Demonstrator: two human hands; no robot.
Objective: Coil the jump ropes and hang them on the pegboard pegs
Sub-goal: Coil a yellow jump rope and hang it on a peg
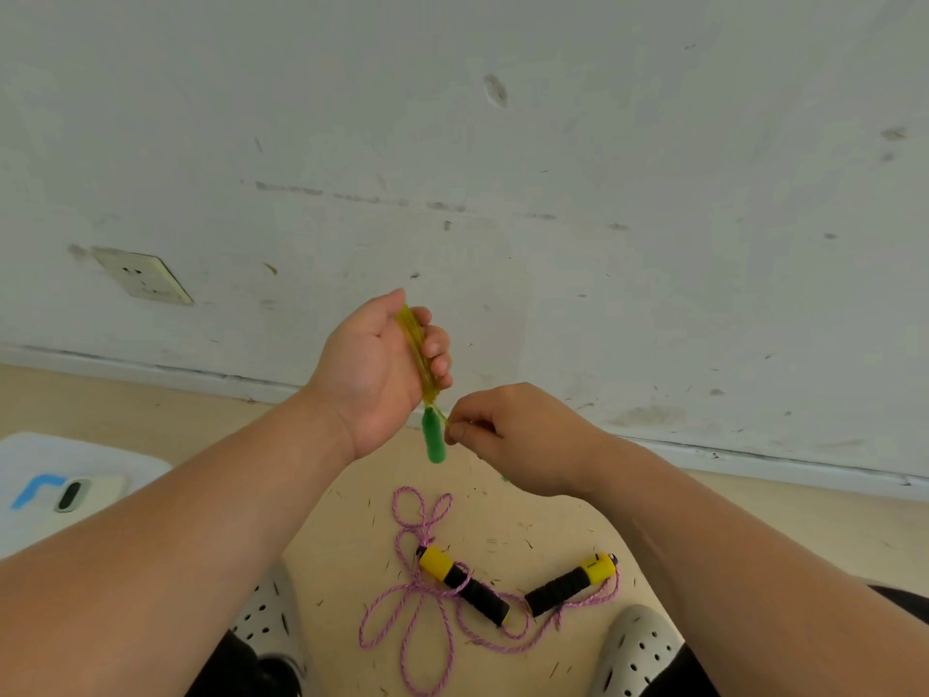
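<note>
A pink jump rope [417, 611] lies in loose loops on the tan floor [553, 520], its black-and-yellow handles [465, 586] among the strands and dark specks [523, 528] scattered around. A white mat [60, 455] lies at the floor's left edge. Two perforated clogs [638, 651] stand at its near edge.

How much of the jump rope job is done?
Done: the yellow rope looks mostly coiled in the left hand, with its green handle dangling below. In hand: the right hand pinches a strand beside that handle. Left: the pink rope lies loose on the floor, uncoiled. Nothing is hung yet, and no pegboard is in view.
</note>
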